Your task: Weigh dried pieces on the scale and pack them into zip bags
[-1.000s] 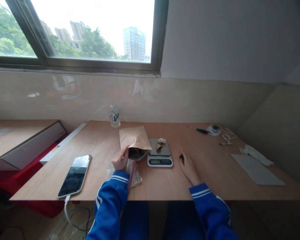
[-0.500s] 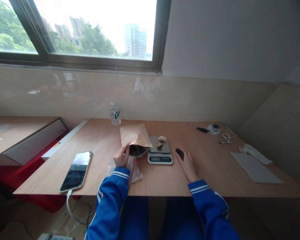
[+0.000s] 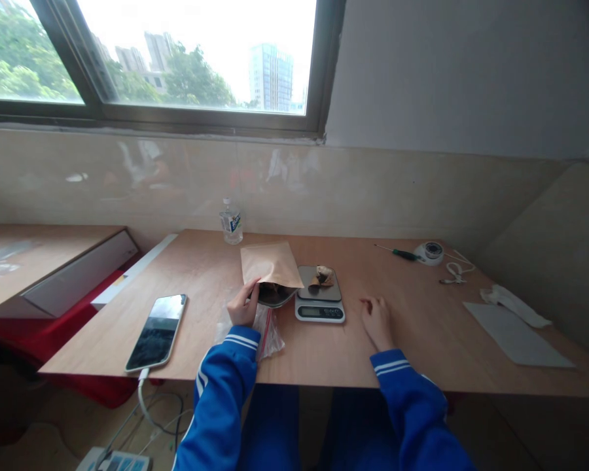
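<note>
The left hand (image 3: 244, 306) has its fingers pinching the paper bag (image 3: 271, 263), presumably to hold its mouth open toward the bench's near edge (image 3: 331, 374). Beside it, the scale (image 3: 320, 314) supports brown pieces (image 3: 324, 277); the right hand (image 3: 379, 322) has curled fingers, grip indiscernible.

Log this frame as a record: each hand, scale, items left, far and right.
left hand: holding paper bag by its open edge
right hand: right of scale, fingers bent, nothing visible in it
scale: brown and pale pieces on plate; reading illegible
left: phone, cable plugged in
far: upright bottle
right: screwdriver, white camera, pale sheet
</note>
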Available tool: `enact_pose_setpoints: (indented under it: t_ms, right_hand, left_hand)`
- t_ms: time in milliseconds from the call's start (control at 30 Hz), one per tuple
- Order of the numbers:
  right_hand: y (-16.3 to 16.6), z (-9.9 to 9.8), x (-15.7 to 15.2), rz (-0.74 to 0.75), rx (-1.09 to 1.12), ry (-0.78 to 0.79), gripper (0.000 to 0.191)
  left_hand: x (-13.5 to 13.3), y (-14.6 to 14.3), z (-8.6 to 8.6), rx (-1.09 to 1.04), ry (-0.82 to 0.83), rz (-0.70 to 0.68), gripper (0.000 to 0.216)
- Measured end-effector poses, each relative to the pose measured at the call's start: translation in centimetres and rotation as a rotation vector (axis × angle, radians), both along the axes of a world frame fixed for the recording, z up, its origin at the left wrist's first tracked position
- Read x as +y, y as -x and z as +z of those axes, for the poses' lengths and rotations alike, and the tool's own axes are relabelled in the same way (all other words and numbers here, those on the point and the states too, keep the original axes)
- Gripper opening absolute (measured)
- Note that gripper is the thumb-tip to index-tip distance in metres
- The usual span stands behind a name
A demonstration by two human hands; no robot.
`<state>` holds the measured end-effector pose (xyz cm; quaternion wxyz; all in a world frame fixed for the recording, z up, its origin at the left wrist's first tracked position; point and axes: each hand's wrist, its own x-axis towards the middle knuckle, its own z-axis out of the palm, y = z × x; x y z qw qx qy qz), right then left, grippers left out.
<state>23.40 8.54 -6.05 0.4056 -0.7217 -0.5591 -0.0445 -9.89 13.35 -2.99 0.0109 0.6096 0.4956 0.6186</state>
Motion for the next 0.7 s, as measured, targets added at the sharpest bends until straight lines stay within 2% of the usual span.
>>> enact_pose_setpoints:
  t_ms: [100, 200, 433, 600, 700]
  right_hand:
    - [-1.7, -0.5, -1.1, 0.042, -0.001, 0.010, 0.027]
    - [-1.6, 0.2, -1.6, 0.056, 0.011, 0.025, 0.025]
    - [-0.5, 1.7, -2.3, 0.026, 0.065, 0.318, 0.019]
    - [-0.3, 2.4, -2.6, 0.074, 0.073, 0.376, 0.018]
    - [-0.1, 3.0, -2.6, 0.070, 0.081, 0.413, 0.019]
  left_hand:
    - [0.1, 0.0, 0.0, -0.021, 0.005, 0.018, 0.024]
    - [0.3, 0.0, 0.0, -0.040, 0.012, 0.068, 0.024]
    - [1.4, 0.3, 1.2, -0.059, 0.095, 0.133, 0.027]
    - [3.0, 1.1, 1.7, -0.015, 0.199, 0.153, 0.026]
    - [3.0, 1.4, 1.5, 0.063, 0.284, 0.138, 0.028]
